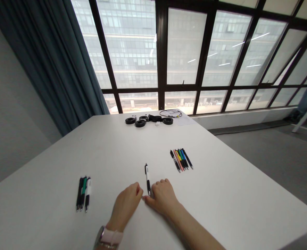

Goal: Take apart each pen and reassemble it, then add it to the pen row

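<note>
A white-and-black pen (147, 176) lies on the white table (234, 194), pointing away from me. Its near end disappears between my two hands. My right hand (163, 198) rests on the table with fingers curled, pinching that near end. My left hand (127, 204) sits just left of it, fingers closed, fingertips almost touching my right thumb; a watch with a pale pink strap (111, 238) is on its wrist. Whether the left fingers touch the pen is hidden.
Three pens (83, 193) lie side by side at the left. Several coloured pens (181, 159) lie in a row at the right. Black rings (140, 122) and a cable (170, 113) sit at the table's far edge by the windows.
</note>
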Motion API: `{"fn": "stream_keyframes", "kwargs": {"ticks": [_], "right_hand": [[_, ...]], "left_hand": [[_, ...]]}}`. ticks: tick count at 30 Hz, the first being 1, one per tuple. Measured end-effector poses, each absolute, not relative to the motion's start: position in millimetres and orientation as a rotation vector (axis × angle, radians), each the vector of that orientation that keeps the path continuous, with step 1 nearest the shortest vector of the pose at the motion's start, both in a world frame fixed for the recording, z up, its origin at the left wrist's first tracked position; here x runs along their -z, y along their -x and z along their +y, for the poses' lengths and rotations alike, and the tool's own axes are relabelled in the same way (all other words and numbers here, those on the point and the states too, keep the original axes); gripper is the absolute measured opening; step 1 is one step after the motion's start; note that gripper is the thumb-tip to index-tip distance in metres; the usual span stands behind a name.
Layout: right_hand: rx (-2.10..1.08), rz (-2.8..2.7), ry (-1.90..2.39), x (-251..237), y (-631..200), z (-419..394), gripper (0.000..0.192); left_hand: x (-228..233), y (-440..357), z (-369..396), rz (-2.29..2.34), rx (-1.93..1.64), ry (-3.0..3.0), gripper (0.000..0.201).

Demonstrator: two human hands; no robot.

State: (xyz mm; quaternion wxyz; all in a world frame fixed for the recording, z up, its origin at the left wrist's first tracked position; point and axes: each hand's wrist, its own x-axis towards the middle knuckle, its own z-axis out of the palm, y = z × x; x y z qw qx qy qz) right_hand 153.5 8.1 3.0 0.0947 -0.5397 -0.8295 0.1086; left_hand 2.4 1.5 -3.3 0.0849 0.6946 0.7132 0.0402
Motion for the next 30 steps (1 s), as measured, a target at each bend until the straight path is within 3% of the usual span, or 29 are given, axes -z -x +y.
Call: {"fn": "stream_keyframes", "kwargs": {"ticks": [30], "right_hand": [[-0.232, -2.434, 1.633, 5.9, -140.5, 10.4, 0.041]], "left_hand": [[3.2, -3.5, 3.6, 2.104, -0.100, -2.055, 0.025]]}}
